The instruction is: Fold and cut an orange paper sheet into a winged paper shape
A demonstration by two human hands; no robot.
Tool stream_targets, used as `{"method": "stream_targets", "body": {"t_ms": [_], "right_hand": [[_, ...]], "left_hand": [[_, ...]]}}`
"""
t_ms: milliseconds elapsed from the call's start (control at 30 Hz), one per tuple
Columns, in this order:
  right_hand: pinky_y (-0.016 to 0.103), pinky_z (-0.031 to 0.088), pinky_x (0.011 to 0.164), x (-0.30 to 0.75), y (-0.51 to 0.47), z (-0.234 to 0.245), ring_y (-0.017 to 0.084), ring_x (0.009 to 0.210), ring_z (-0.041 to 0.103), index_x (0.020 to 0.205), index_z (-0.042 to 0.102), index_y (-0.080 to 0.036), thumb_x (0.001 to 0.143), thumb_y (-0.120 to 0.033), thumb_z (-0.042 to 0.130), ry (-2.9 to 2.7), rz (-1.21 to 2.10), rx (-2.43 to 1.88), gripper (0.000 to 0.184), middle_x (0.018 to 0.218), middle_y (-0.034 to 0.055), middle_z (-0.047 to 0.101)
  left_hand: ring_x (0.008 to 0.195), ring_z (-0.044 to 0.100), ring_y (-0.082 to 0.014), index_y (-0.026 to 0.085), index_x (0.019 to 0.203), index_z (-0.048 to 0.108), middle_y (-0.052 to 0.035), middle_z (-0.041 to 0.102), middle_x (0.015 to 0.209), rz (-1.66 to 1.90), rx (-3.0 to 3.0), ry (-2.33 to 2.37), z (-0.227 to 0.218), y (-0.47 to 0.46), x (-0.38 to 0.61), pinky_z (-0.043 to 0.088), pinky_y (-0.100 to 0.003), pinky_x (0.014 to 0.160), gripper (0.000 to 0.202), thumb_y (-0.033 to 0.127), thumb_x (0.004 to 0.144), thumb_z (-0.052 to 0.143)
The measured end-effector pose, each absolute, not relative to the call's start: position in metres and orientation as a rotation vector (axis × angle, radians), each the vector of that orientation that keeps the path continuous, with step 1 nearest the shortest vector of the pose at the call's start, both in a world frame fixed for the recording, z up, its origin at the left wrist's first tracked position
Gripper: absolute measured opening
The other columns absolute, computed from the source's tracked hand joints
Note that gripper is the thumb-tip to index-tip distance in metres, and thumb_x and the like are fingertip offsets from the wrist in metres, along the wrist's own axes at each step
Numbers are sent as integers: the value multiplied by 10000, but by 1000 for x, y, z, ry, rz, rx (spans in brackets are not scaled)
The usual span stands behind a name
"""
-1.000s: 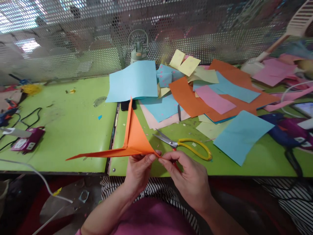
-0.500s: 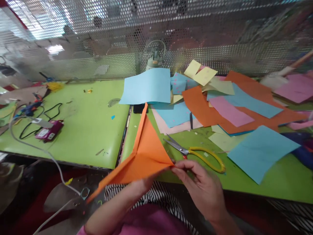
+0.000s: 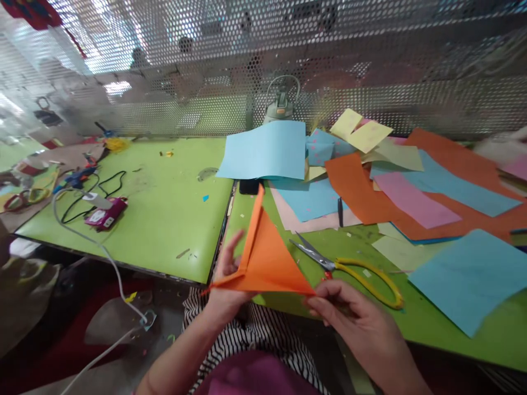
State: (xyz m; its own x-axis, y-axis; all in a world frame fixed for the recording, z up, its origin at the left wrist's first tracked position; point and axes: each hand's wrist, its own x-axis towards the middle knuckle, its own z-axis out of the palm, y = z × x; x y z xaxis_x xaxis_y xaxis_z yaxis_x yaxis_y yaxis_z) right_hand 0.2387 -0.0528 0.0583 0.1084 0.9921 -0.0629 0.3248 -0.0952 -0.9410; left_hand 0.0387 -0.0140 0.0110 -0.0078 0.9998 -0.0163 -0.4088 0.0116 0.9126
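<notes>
A folded orange paper (image 3: 272,258), roughly triangular with a narrow raised fold along its left side, is held over the table's front edge. At its right corner, my right hand (image 3: 354,318) pinches the tip between thumb and fingers. My left hand (image 3: 226,285) is behind and beneath the lower left part, holding it there; some of its fingers show past the fold, loosely bent, while the rest are hidden by the paper. Yellow-handled scissors (image 3: 366,277) lie with blades parted just beyond my right hand. A dark pen-like object (image 3: 340,212) lies behind them.
Blue sheets (image 3: 267,151), orange sheets (image 3: 354,186), a pink strip (image 3: 415,200) and yellow pieces (image 3: 371,135) overlap at the back and right. A bottle (image 3: 280,104) stands by the perforated screen (image 3: 197,93). A purple power adapter (image 3: 106,214) with a white cable sits left.
My left hand has come up at the paper's left side, its fingers now showing. The long lower-left strip looks shorter and more level. My right hand still pinches the corner. The view has shifted left.
</notes>
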Motion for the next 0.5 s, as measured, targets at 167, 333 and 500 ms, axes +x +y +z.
{"method": "stream_targets", "body": {"t_ms": [167,333,500], "right_hand": [[211,468,476,246,-42,64,118,532,557,698,634,-202,732,-476,714,-1338,1250,-1581,287,584,-9,614],[211,457,488,246,-44,63,117,571,564,704,610,-196,737,-494,703,-1299,1305,-1592,313,623,2,623],[208,451,461,242,-42,64,115,574,581,720,599,-189,737,-501,689,-1272,1386,-1589,325,653,17,649]], "left_hand": [[772,678,-139,226,1011,635,-21,698,934,1313,918,819,25,-11,21,562,-229,702,434,230,636,853],[614,628,-89,257,1147,521,61,627,713,1288,866,905,33,-10,20,544,-196,619,538,212,695,809],[568,597,-91,253,1317,388,61,591,714,1259,974,1048,32,-9,20,511,-213,590,696,249,732,766]]}}
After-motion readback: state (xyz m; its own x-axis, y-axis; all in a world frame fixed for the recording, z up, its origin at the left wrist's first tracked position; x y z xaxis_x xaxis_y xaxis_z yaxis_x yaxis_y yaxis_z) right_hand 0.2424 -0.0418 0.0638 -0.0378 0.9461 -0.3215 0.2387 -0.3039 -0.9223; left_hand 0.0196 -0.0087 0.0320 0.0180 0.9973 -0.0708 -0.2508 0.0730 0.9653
